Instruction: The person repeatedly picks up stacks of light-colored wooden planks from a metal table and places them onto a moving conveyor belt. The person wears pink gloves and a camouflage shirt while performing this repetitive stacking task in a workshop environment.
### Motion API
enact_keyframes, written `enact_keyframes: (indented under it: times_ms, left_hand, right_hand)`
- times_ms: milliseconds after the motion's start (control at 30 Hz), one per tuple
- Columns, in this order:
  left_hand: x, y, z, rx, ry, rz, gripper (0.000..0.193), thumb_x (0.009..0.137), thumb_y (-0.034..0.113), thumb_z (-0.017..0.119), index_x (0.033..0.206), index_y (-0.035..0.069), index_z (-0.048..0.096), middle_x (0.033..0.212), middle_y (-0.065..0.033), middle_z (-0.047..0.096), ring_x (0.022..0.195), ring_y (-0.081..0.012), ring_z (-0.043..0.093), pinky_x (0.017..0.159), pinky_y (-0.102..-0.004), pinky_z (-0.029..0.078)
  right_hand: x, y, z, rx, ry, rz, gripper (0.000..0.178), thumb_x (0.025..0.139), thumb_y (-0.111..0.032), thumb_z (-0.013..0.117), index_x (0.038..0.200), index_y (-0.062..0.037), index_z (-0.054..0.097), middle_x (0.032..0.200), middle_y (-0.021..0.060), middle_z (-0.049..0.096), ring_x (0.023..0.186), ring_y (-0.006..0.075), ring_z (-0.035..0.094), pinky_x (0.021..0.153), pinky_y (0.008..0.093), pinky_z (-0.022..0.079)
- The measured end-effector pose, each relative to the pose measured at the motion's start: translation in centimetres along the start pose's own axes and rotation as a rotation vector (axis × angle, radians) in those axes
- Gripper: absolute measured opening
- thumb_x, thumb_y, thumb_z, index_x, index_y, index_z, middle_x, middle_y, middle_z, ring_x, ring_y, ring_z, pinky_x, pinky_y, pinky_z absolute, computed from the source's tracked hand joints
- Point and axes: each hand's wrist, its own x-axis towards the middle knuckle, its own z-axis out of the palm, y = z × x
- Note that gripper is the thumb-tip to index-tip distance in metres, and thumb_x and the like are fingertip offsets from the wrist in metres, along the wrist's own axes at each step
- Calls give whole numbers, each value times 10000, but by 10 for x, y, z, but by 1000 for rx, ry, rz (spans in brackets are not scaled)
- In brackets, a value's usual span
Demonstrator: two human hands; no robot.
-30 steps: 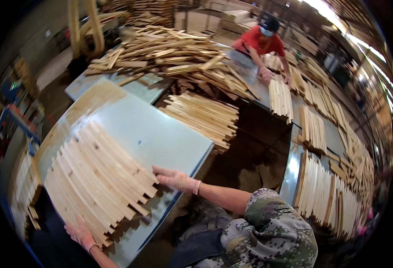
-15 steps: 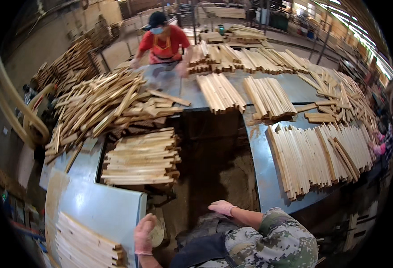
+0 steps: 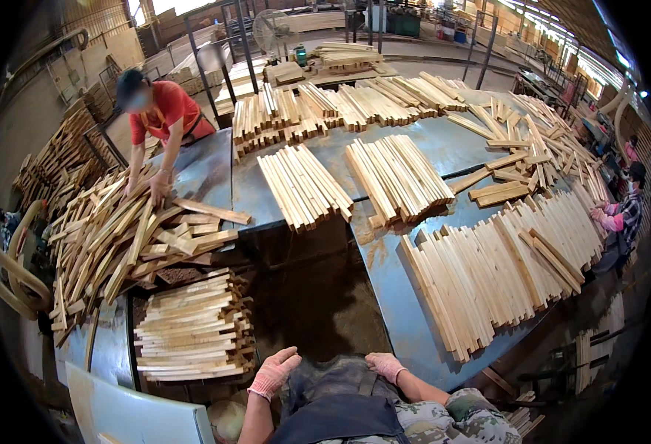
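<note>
My left hand [image 3: 275, 372], in a pale pinkish glove, hovers in front of my body with its fingers stretched out and nothing in it. Beside the dark apron [image 3: 344, 418] is my right hand [image 3: 386, 366], gloved alike, its fingers extended and also holding nothing. Nearest to the left hand lies a stack of wooden strips [image 3: 192, 325], set crosswise. To the right of my right hand, a long row of wooden strips [image 3: 481, 274] covers much of a blue-grey metal table [image 3: 381, 296].
Two bundles of strips [image 3: 303, 185] [image 3: 399, 177] lie ahead on the metal surface. A co-worker in red [image 3: 166, 111] reaches into a heap of loose wood [image 3: 111, 229]. Another person [image 3: 625, 214] stands at far right. A pale blue panel [image 3: 133, 411] is at lower left.
My view has swung right. My left hand has moved away from the pale blue panel toward my body. The co-worker in red now bends over the loose wood with both hands in it.
</note>
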Motion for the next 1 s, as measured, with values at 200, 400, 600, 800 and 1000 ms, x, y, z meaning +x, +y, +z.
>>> enact_keyframes:
  times_ms: [200,400,600,800,1000]
  left_hand:
    - [100,34,-32,34,-9,8,628,1014,377,737,1490,-16,623,1472,-164,679,1376,-251,620,1167,-354,453]
    - [200,120,-70,-38,-14,-19,591,1010,319,744,1460,-47,632,1444,-180,689,1366,-255,622,1156,-360,462]
    - [337,146,-110,192,1,161,618,999,335,758,1465,-48,624,1442,-220,689,1346,-293,657,1144,-364,491]
    - [399,194,-119,89,-122,109,624,1003,306,771,1492,-42,599,1416,-195,707,1310,-264,674,1121,-357,508]
    - [437,234,-111,-41,-172,-70,549,1000,272,786,1432,-43,660,1306,-120,738,1210,-190,667,1089,-328,499]
  right_hand:
    - [42,-52,-1,-253,-3,-55,365,1049,-375,642,1033,-27,747,951,41,728,939,165,646,898,330,515]
    - [79,-180,-1,-607,42,-158,400,1031,-400,594,1138,-40,732,1089,135,740,1024,308,668,929,395,515]
    - [130,-319,1,-554,209,-206,552,1015,-444,618,1342,-4,687,1321,241,720,1211,406,672,1049,442,508]
    - [198,-395,20,68,78,-98,565,1056,-207,711,1547,26,557,960,-27,657,801,71,575,710,236,490]
    - [258,-498,22,135,-11,-218,576,1065,-175,703,1572,36,527,1010,-20,666,862,61,582,808,232,523]
